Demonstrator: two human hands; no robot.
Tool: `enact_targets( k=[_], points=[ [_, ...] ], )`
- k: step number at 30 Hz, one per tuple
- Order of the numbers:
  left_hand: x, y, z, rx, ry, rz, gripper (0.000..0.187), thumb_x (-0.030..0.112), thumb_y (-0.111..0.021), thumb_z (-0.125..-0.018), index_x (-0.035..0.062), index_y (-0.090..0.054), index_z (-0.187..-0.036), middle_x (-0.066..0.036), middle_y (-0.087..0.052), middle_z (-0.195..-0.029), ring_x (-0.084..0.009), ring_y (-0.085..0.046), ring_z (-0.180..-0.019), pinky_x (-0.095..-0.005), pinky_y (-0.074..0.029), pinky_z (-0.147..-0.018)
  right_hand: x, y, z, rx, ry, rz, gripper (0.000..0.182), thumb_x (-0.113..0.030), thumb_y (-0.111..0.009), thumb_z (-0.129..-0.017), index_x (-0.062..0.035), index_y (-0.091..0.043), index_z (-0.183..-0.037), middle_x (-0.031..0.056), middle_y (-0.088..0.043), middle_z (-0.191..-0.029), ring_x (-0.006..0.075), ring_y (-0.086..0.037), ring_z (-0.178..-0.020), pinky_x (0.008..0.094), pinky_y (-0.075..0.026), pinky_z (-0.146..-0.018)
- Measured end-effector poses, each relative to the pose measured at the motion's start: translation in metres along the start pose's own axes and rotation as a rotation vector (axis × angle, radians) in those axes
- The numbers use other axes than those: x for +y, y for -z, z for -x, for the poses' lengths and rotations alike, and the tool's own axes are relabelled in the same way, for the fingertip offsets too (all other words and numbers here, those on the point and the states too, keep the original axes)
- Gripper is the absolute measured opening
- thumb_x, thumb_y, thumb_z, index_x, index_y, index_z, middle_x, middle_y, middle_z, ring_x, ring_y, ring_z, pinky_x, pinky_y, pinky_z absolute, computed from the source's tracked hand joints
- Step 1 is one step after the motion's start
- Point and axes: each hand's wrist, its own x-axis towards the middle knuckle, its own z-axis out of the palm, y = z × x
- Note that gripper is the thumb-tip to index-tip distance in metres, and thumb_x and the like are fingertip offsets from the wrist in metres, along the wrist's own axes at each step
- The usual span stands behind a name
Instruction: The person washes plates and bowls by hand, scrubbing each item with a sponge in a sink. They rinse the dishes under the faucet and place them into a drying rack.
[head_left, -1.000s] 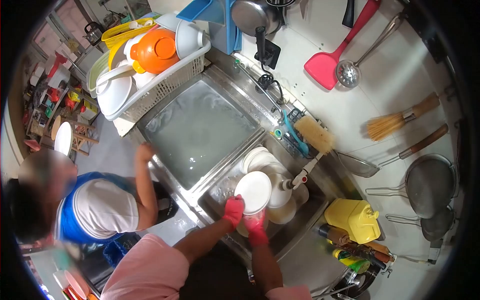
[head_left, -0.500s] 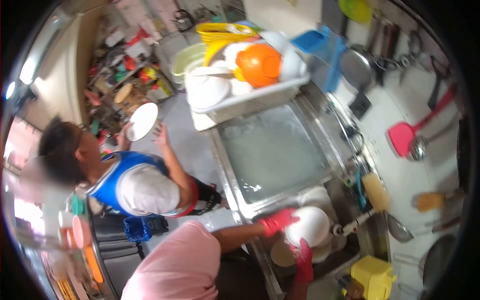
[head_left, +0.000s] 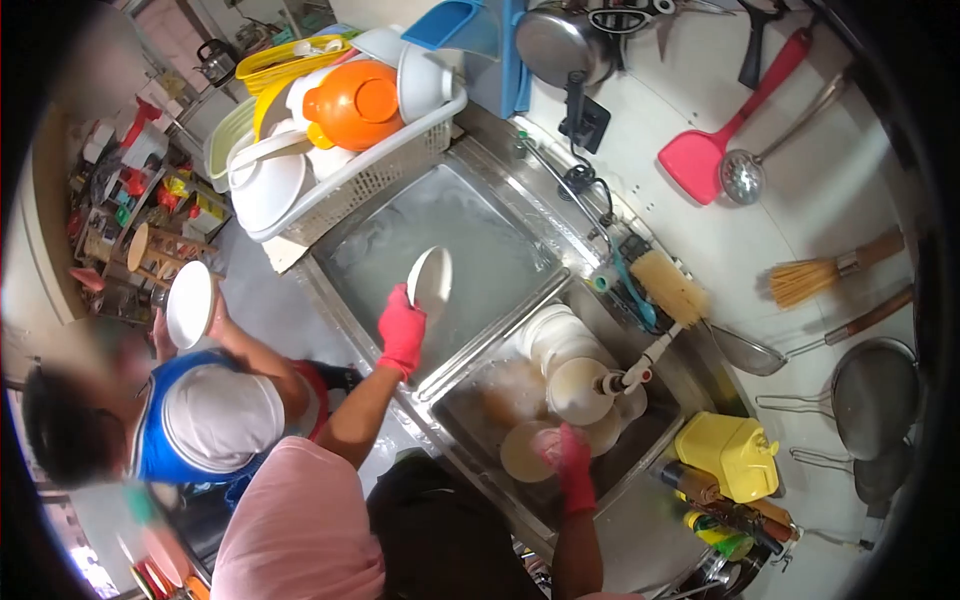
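My left hand (head_left: 403,335), in a pink rubber glove, grips the lower edge of a white bowl (head_left: 431,283). The bowl is tilted on its side above the cloudy water of the larger sink basin (head_left: 365,225). My right hand (head_left: 568,462), also gloved in pink, has its fingers over the right edge of a cream bowl (head_left: 524,453) in the smaller basin. Its fingertips are blurred. Beside that hand, several white bowls (head_left: 553,335) and a round dish (head_left: 580,391) sit under the faucet (head_left: 625,380).
At left, another person (head_left: 215,405) holds a white plate (head_left: 191,305). A dish basket (head_left: 350,190) piled with bowls and an orange colander (head_left: 355,105) stands behind the basin. A yellow jug (head_left: 725,455) stands at right. Utensils, including a red spatula (head_left: 695,165), hang on the wall.
Both hands held the white bowl over the smaller basin. Now the left hand alone has it over the larger basin, and the right hand has dropped to the cream bowl. My view has turned.
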Motion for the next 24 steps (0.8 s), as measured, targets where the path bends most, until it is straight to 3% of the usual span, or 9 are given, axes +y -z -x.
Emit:
enact_targets(
  k=[2,5,7,11,14,16,18,21,24],
  points=[
    [-0.007,-0.006,-0.005,-0.014,-0.003,-0.142,0.03,0.014,-0.062,-0.087,0.01,-0.057,-0.116,-0.017,-0.066,-0.106,-0.0399,-0.065,-0.093,-0.0463,-0.051,-0.08,-0.003,-0.004,0.008,-0.029,0.062,0.041,0.022,-0.025,-0.059,-0.096,-0.0039,-0.063,-0.092,0.0075,-0.066,-0.079,0.013,-0.061,-0.059,0.0281,-0.048,-0.046],
    [-0.011,-0.012,-0.003,-0.161,0.034,-0.195,0.035,0.018,-0.064,-0.085,0.0115,-0.058,-0.118,-0.016,-0.065,-0.112,-0.0385,-0.065,-0.095,-0.0469,-0.052,-0.08,0.053,0.031,-0.037,-0.191,-0.017,-0.206,0.022,-0.025,-0.06,-0.096,-0.0041,-0.064,-0.092,0.0058,-0.066,-0.075,0.0118,-0.06,-0.057,0.027,-0.047,-0.047],
    [0.003,-0.013,0.005,-0.27,0.132,-0.14,0.036,0.019,-0.065,-0.084,0.011,-0.059,-0.118,-0.016,-0.065,-0.111,-0.0377,-0.064,-0.098,-0.046,-0.051,-0.083,0.026,0.015,-0.008,-0.087,0.058,-0.085,0.022,-0.025,-0.059,-0.096,-0.0036,-0.065,-0.093,0.0053,-0.066,-0.074,0.0113,-0.06,-0.057,0.0262,-0.047,-0.048],
    [0.025,-0.024,0.032,0.055,-0.34,-0.166,0.021,0.012,-0.062,-0.085,0.0071,-0.061,-0.106,-0.013,-0.067,-0.101,-0.036,-0.062,-0.094,-0.0426,-0.049,-0.082,0.013,0.026,0.003,0.039,0.061,-0.049,0.022,-0.024,-0.058,-0.096,-0.004,-0.066,-0.094,0.0043,-0.068,-0.077,0.0125,-0.061,-0.059,0.0255,-0.048,-0.051],
    [0.067,-0.025,0.084,-0.089,-0.633,0.181,0.012,0.01,-0.061,-0.084,0.0062,-0.061,-0.096,-0.013,-0.066,-0.1,-0.0362,-0.061,-0.09,-0.0437,-0.049,-0.08,0.031,0.054,-0.007,-0.01,0.186,-0.033,0.021,-0.021,-0.062,-0.094,-0.0018,-0.067,-0.091,0.0067,-0.068,-0.077,0.0151,-0.062,-0.059,0.0275,-0.049,-0.049],
    [0.046,-0.065,0.14,-0.544,-0.508,0.308,0.012,0.006,-0.06,-0.085,0.0042,-0.063,-0.096,-0.017,-0.067,-0.102,-0.0364,-0.062,-0.099,-0.0422,-0.051,-0.085,0.035,0.066,-0.002,0.002,0.304,0.008,0.02,-0.021,-0.064,-0.092,-0.0013,-0.068,-0.091,0.0086,-0.068,-0.077,0.0166,-0.063,-0.059,0.0292,-0.05,-0.049],
    [0.041,-0.093,0.193,-0.812,-0.342,0.178,0.01,0.006,-0.059,-0.084,0.0038,-0.062,-0.093,-0.018,-0.067,-0.102,-0.0363,-0.063,-0.1,-0.0427,-0.051,-0.086,0.029,0.066,0.009,0.055,0.371,0.088,0.02,-0.022,-0.066,-0.091,-0.0025,-0.068,-0.092,0.0095,-0.069,-0.08,0.0176,-0.065,-0.062,0.0304,-0.051,-0.051],
    [-0.012,-0.152,0.251,-0.956,-0.284,-0.152,0.015,0.01,-0.058,-0.084,0.0045,-0.064,-0.098,-0.019,-0.067,-0.103,-0.0368,-0.064,-0.101,-0.0453,-0.05,-0.088,0.034,0.078,0.015,0.051,0.356,0.317,0.024,-0.025,-0.069,-0.087,-0.0033,-0.067,-0.096,0.01,-0.069,-0.086,0.0187,-0.066,-0.068,0.03,-0.053,-0.056],
    [-0.08,-0.22,0.304,-0.812,0.017,-0.16,0.023,0.018,-0.048,-0.092,0.0069,-0.065,-0.101,-0.022,-0.064,-0.106,-0.0402,-0.06,-0.105,-0.0488,-0.047,-0.089,0.034,0.085,0.018,0.04,0.246,0.424,0.029,-0.028,-0.072,-0.085,-0.0041,-0.065,-0.1,0.0097,-0.068,-0.093,0.0197,-0.068,-0.076,0.0295,-0.054,-0.062]
  ],
)
